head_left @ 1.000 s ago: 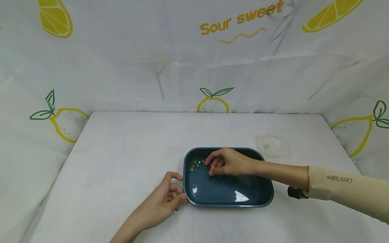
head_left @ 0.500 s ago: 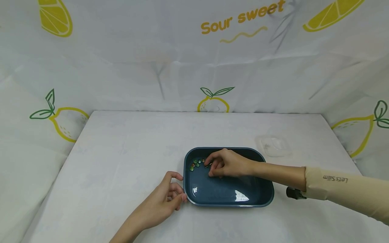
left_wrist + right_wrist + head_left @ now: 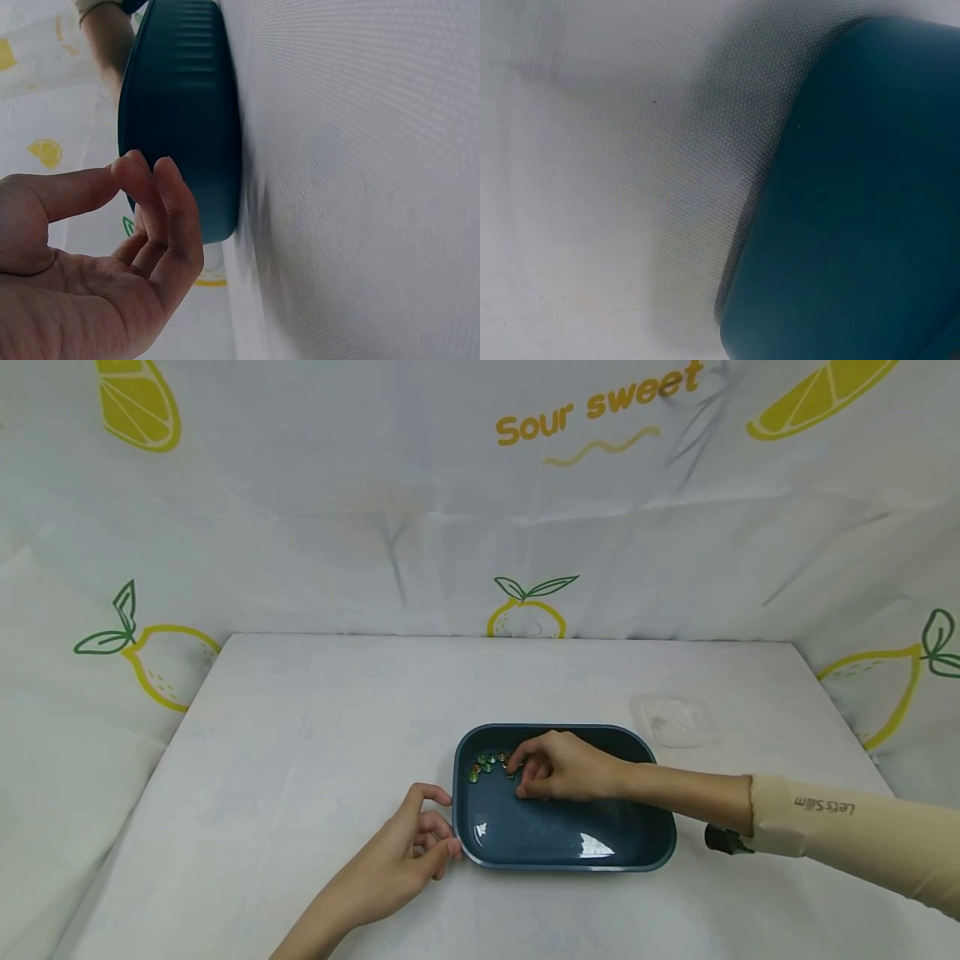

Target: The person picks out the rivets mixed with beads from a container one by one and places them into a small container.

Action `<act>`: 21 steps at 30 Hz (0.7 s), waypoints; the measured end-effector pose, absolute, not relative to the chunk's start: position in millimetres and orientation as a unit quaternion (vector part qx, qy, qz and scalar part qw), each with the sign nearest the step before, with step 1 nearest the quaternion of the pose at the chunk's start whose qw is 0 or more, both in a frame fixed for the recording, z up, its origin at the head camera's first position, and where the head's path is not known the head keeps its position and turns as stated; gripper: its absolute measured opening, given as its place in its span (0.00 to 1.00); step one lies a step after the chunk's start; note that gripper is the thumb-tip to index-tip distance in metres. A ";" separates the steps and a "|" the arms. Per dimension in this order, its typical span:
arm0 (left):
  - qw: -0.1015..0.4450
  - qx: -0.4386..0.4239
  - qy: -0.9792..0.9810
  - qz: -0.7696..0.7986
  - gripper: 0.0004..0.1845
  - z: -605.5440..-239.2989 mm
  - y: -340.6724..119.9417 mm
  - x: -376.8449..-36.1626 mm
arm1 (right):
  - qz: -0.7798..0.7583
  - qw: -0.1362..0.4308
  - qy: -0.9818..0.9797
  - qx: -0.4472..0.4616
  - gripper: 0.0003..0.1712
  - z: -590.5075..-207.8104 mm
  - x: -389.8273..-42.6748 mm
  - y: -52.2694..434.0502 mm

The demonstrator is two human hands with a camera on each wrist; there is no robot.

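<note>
A dark blue rectangular tray (image 3: 562, 865) lies on the white table, right of centre. Several small glass beads (image 3: 483, 764), green with a red one, cluster in its far left corner. My right hand (image 3: 516, 770) reaches into the tray from the right, its curled fingers pinching a bead at the cluster's right end. My left hand (image 3: 438, 827) rests on the table at the tray's near left corner, thumb against the rim and fingers loosely curled, holding nothing. The left wrist view shows those fingers (image 3: 161, 202) beside the tray's ribbed outer wall (image 3: 180, 112). Only the tray's wall (image 3: 855, 225) fills the right wrist view.
A clear plastic lid (image 3: 675, 720) lies on the table beyond the tray's far right corner. A white cloth with lemon prints (image 3: 525, 610) hangs behind and at both sides of the table. A beige sleeve (image 3: 862, 843) covers my right forearm.
My right hand's fingers have curled in a little tighter at the beads. The left hand and the tray have not moved.
</note>
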State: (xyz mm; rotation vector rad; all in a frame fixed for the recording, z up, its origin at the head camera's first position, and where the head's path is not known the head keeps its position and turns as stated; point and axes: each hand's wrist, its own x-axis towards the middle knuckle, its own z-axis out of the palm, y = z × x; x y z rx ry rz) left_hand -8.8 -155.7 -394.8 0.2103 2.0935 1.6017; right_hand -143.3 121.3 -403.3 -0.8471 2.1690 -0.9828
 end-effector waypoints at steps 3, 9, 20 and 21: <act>0.246 0.076 0.767 0.588 0.24 -394.6 -155.8 -8.6 | -0.364 0.293 0.821 -0.328 0.15 -402.9 -142.3 120.7; 0.247 0.076 0.764 0.591 0.24 -394.4 -156.1 -8.1 | -0.349 0.278 0.828 -0.340 0.11 -404.3 -140.3 118.9; 0.245 0.077 0.768 0.587 0.24 -395.3 -156.0 -8.7 | -0.350 0.284 0.816 -0.362 0.12 -404.6 -141.0 116.8; 0.245 0.077 0.768 0.587 0.24 -395.2 -156.0 -8.8 | -0.350 0.285 0.814 -0.365 0.12 -404.5 -141.1 116.3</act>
